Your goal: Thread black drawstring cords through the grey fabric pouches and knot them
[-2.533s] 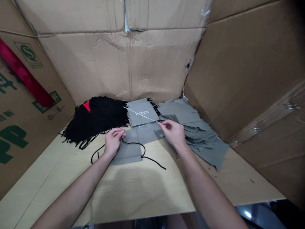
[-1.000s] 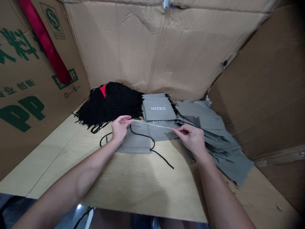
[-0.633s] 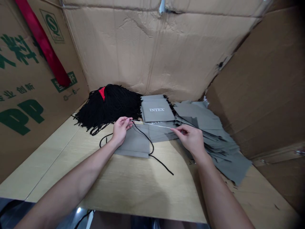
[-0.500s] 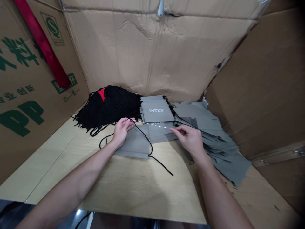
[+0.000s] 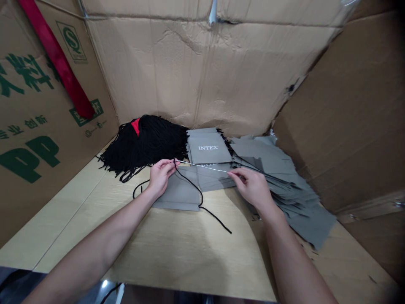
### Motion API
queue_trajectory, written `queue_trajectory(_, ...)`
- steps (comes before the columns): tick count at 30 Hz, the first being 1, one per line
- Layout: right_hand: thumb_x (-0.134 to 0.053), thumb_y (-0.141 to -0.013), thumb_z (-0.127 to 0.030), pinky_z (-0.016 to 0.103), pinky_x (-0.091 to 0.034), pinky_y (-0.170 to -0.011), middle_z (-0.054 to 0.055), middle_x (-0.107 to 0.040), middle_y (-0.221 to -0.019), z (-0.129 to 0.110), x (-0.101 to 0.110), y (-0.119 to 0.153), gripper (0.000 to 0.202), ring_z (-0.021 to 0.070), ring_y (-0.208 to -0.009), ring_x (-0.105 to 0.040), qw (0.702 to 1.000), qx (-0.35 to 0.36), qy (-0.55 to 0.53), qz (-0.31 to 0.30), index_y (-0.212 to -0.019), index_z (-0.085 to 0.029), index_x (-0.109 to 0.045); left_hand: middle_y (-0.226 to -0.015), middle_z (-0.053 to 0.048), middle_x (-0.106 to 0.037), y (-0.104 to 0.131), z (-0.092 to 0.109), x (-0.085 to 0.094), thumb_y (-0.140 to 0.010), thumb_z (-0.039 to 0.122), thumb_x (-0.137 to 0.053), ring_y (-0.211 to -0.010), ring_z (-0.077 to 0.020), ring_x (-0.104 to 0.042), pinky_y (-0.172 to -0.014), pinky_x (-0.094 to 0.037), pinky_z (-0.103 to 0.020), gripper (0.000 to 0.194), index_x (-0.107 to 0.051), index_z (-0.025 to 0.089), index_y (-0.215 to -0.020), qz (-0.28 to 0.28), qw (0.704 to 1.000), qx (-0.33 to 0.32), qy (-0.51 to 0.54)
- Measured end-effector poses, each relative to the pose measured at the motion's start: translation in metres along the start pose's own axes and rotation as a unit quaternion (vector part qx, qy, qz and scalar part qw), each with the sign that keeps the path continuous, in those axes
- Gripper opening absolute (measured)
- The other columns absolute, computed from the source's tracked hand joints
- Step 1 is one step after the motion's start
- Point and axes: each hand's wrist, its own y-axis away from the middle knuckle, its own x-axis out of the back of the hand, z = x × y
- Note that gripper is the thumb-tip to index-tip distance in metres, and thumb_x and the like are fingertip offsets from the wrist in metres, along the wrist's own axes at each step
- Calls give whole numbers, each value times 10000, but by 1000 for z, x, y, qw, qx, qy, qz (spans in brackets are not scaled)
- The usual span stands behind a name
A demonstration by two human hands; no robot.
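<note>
Between my two hands runs a thin, straight, silvery wire-like tool. My right hand pinches its right end between thumb and fingers. With its fingertips, my left hand pinches a black cord where it meets the wire's left end; how the two join is too small to tell. One length of the cord droops over a grey fabric pouch and trails onto the table, while a loop shows left of my left wrist. The pouch lies flat beneath and beside my left hand.
A heap of black cords with a red tie lies at the back left. Beside it is a stack of grey pouches marked INTEX. Loose grey fabric pieces spread to the right. Cardboard walls enclose the wooden table.
Both hands keep their pinch, and the wire stays stretched between them. My left hand has shifted very slightly; the view has moved a little.
</note>
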Motion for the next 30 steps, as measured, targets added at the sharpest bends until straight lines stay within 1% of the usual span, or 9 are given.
queue_trajectory(3, -550, -912, -368, 262, -424, -622, 35, -709, -799, 0, 0, 0, 236, 161, -667, -611, 1000, -1, 4, 2, -860, -201, -709, -920, -62, -721, 0, 1, 0, -593, 165, -776, -927, -208, -706, -964, -485, -421, 202, -603, 136, -692, 8, 1000, 5, 8)
queue_trajectory(6, -548, -913, -368, 262, -425, -626, 37, -711, -808, 1, 0, 0, 236, 161, -670, -612, 1000, 1, 2, 6, -861, -203, -708, -917, -40, -706, 0, 3, 2, -604, 165, -755, -902, -188, -701, -963, -487, -446, 218, -545, 145, -656, 14, 1000, 14, 19)
queue_trajectory(11, -544, -911, -359, 264, -421, -615, 49, -709, -794, -3, -1, 0, 237, 162, -655, -607, 1000, 11, -15, -4, -854, -197, -707, -953, -56, -711, 2, 2, 1, -645, 202, -737, -974, -186, -672, -982, -471, -469, 287, -452, 164, -643, -6, 1000, 8, 7)
queue_trajectory(15, -529, -914, -341, 263, -421, -609, 51, -701, -772, -11, 0, -1, 237, 156, -632, -593, 999, 19, -33, -19, -843, -187, -694, -839, -31, -710, 3, 1, 1, -646, 202, -740, -905, -168, -681, -961, -477, -426, 243, -502, 164, -674, -18, 1000, 0, -15)
queue_trajectory(18, -526, -912, -329, 262, -423, -594, 47, -691, -747, -16, 2, -1, 233, 150, -608, -581, 998, 20, -43, -29, -838, -181, -690, -790, -15, -693, 2, 0, 1, -646, 224, -756, -822, -149, -673, -879, -505, -357, 213, -556, 158, -679, -18, 999, -2, -35)
queue_trajectory(21, -538, -906, -337, 259, -430, -583, 44, -687, -756, -22, 4, -1, 232, 139, -585, -565, 997, 26, -54, -47, -911, -178, -707, -744, -5, -680, 4, -2, -1, -641, 242, -773, -768, -149, -663, -808, -508, -306, 196, -603, 163, -700, -23, 995, -39, -89)
queue_trajectory(25, -565, -902, -384, 254, -440, -583, 43, -676, -782, -38, 5, 1, 283, 129, -583, -544, 993, 54, -79, -67, -1036, -190, -720, -744, -28, -691, 17, -4, -8, -643, 254, -784, -763, -171, -667, -787, -506, -305, 188, -635, 162, -712, -71, 979, -90, -171)
queue_trajectory(28, -573, -905, -394, 249, -431, -566, 38, -656, -770, -57, 4, 5, 320, 119, -565, -521, 990, 65, -112, -61, -1112, -194, -712, -793, -48, -701, 33, -2, -16, -677, 245, -766, -789, -177, -660, -802, -508, -310, 135, -667, 168, -726, -125, 961, -130, -211)
queue_trajectory(30, -573, -912, -373, 237, -426, -549, 40, -656, -815, -69, 3, 7, 323, 104, -566, -522, 985, 69, -149, -56, -1156, -202, -698, -824, -59, -706, 43, -1, -19, -711, 235, -743, -818, -187, -655, -816, -507, -314, 81, -697, 179, -748, -165, 943, -164, -239)
